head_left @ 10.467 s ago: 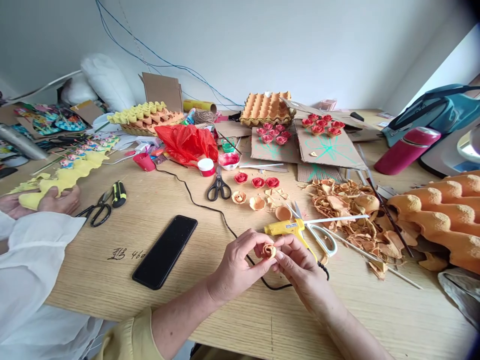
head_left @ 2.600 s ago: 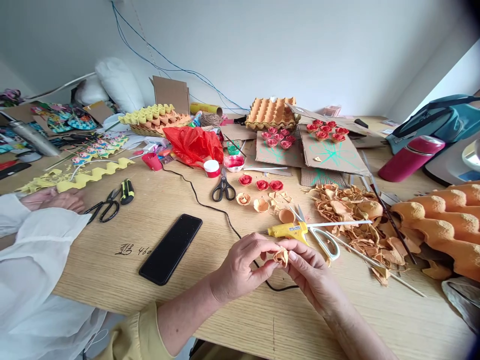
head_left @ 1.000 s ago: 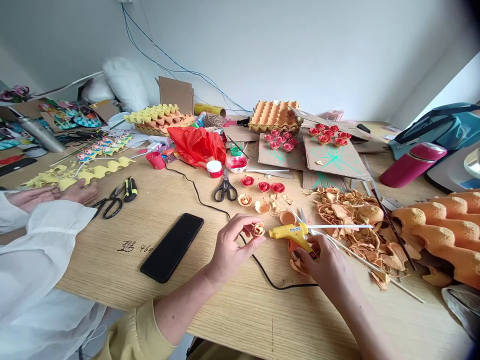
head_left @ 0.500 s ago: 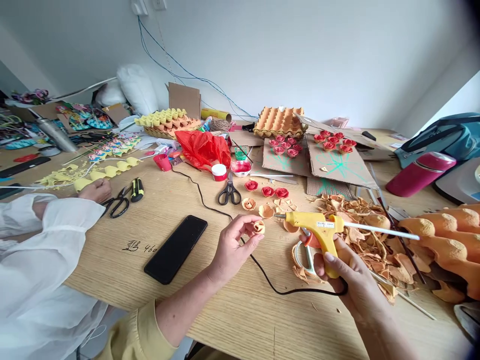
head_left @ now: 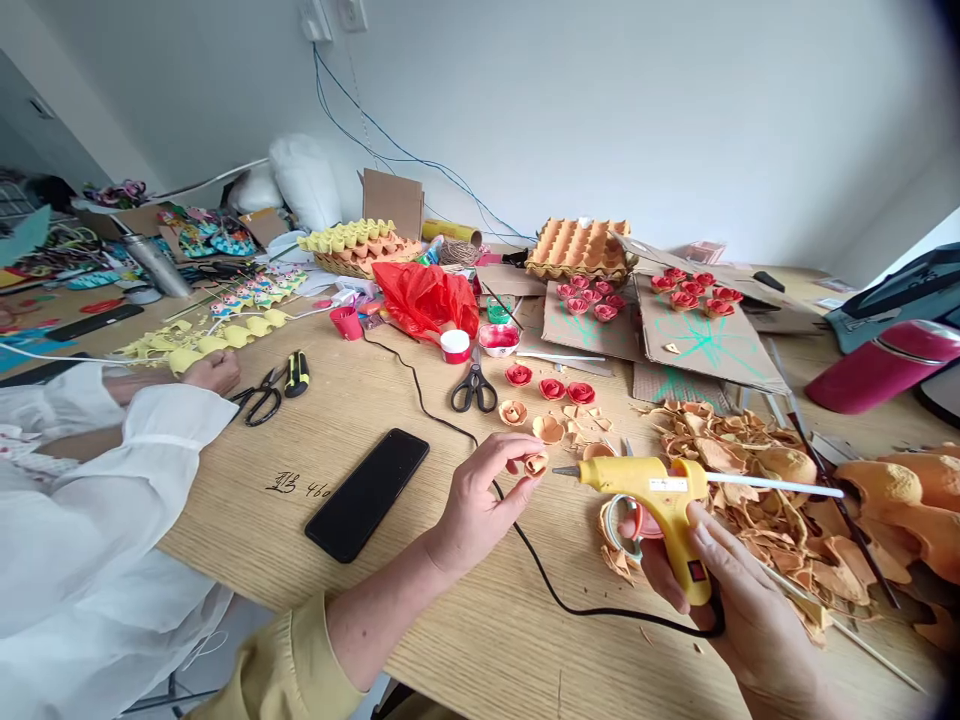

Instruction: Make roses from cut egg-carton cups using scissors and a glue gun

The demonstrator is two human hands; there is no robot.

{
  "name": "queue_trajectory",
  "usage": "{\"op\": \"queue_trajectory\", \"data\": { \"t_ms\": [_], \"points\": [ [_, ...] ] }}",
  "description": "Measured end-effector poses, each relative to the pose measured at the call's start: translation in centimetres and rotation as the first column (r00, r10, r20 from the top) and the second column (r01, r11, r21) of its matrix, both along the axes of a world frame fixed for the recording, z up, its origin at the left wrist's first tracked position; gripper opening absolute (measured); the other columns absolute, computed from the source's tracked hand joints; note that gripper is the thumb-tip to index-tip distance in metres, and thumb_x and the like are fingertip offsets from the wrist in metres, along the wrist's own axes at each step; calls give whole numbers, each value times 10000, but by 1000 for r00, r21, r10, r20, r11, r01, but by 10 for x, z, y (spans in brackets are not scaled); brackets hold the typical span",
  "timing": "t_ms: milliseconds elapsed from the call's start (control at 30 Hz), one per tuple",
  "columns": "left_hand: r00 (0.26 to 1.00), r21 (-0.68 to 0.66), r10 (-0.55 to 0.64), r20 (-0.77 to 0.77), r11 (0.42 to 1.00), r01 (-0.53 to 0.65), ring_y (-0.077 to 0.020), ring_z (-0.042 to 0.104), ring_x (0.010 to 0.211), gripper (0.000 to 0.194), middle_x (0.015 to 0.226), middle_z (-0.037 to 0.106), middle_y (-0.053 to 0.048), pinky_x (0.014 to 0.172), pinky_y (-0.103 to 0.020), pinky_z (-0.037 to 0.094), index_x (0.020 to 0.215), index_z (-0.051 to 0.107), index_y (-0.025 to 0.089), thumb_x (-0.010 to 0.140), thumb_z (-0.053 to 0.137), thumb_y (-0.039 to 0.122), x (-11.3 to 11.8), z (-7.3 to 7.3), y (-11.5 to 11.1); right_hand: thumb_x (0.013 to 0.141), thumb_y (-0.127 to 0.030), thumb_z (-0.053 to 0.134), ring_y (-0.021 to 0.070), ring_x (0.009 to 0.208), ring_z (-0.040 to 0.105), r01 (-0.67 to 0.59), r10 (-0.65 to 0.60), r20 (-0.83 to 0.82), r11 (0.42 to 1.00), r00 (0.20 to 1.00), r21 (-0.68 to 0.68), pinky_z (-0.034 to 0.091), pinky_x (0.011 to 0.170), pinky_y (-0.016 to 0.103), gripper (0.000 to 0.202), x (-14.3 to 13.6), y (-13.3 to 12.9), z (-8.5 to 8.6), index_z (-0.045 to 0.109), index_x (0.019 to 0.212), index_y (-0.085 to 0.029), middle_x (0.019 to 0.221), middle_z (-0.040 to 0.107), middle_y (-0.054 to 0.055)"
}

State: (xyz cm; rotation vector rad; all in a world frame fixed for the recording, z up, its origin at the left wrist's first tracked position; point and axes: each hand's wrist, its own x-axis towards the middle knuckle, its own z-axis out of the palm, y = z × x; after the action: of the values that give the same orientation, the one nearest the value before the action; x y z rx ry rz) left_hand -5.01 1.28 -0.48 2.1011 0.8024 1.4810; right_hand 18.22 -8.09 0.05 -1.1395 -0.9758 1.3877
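Note:
Between the thumb and fingers of my left hand (head_left: pixel 480 500) is a small rolled orange paper-pulp rose (head_left: pixel 535 464). My right hand (head_left: pixel 739 580) is wrapped round the grip of a yellow hot glue gun (head_left: pixel 637 478), with a white glue stick (head_left: pixel 776 485) sticking out of its back. The nozzle points left at the rose, a short gap away. Just beyond lie unpainted orange petal cups (head_left: pixel 549 430) and three red roses (head_left: pixel 580 392). A roll of tape (head_left: pixel 621 522) lies under the gun, partly hidden by it.
A black phone (head_left: pixel 367 495) and black-handled scissors (head_left: pixel 474 388) lie on the table (head_left: pixel 465 640). Orange scraps (head_left: pixel 795 500) pile up at right, near a pink bottle (head_left: pixel 877 365). The gun's black cord (head_left: pixel 555 590) crosses the front. At left sits a co-worker in white sleeves (head_left: pixel 176 440).
The view has shifted, so most things sit lower or further right. The glue gun has tilted a little in my right hand. My left hand still pinches the rose.

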Motion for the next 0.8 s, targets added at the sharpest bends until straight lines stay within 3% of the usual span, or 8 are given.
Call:
{"op": "queue_trajectory", "data": {
  "t_ms": [267,533,800],
  "points": [
    [999,25,-41,-14,999,41,-184,666,1083,341,1174,704,-90,830,-292,574,1203,631,205,904,616,42,-1,-1,0,962,-602,441,128,459,189,1,-2,36,1000,999,31,163,474,312,427,-6,3,5,644,952,-226,507,449,-19],
    [996,49,-92,-8,995,92,-193,667,1106,355,1171,706,-92,959,-365,566,1216,626,203,903,609,36,-1,0,1,925,-636,502,130,445,238,33,-30,65,999,997,-35,182,460,312,423,-4,1,5,645,935,-238,519,445,-23],
    [995,50,-96,-27,994,97,-195,670,1116,347,1158,714,-83,987,-379,561,1192,634,205,899,601,22,-2,-1,1,927,-596,532,127,434,237,58,-54,79,997,995,-51,157,458,314,372,2,-1,3,660,873,-251,515,470,-11]
  ]
}}
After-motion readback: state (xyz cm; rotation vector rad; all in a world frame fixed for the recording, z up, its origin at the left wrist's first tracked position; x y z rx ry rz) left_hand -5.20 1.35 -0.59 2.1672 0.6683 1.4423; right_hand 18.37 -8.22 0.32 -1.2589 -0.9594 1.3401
